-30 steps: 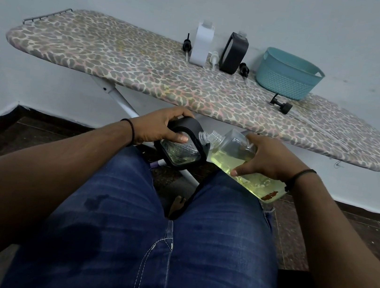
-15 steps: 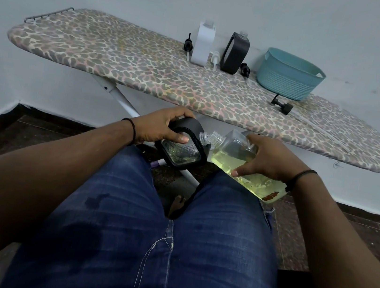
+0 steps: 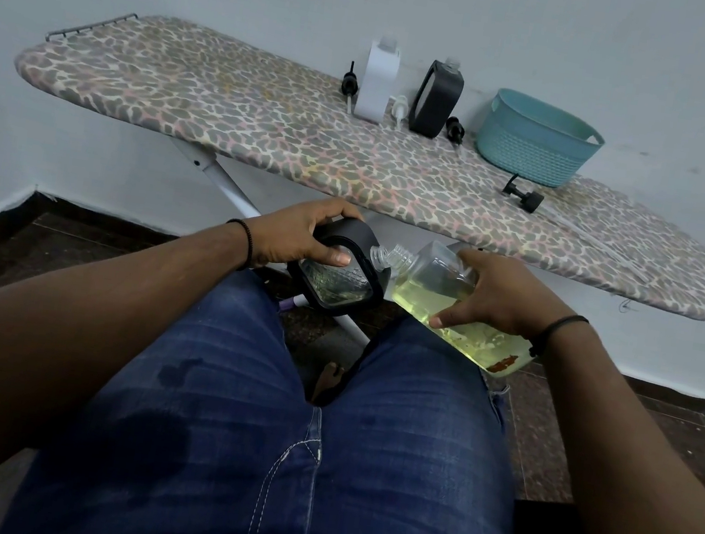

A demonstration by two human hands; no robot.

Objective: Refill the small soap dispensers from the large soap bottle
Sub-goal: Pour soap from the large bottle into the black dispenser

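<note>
The left hand (image 3: pixel 300 238) wraps its fingers round the black-framed dispenser (image 3: pixel 342 276) above the lap, leaning it rightward, likely so its open neck meets the spout. Just beside it, the right hand (image 3: pixel 492 299) grips the large soap bottle (image 3: pixel 442 298), tipped toward the dispenser so the yellow soap can run out, their mouths nearly touching.

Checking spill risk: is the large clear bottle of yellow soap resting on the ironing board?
No, the right hand holds the large clear bottle of yellow soap tilted above the lap, below the leopard-print ironing board.
</note>
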